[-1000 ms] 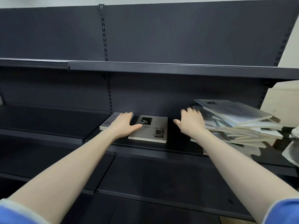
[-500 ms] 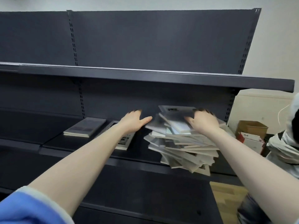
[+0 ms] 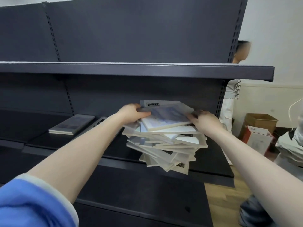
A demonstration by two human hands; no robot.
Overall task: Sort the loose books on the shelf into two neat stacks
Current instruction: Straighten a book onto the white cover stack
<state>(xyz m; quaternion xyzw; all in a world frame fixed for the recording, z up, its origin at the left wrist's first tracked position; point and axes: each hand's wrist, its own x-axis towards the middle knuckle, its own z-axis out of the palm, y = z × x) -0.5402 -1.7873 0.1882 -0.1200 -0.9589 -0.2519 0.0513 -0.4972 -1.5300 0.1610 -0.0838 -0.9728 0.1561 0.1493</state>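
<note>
Both hands' fingers [image 3: 145,114] around top book [image 3: 168,114]

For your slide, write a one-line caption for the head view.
Both hands, left and right, grip the top book of a messy pile on a dark shelf.
</note>
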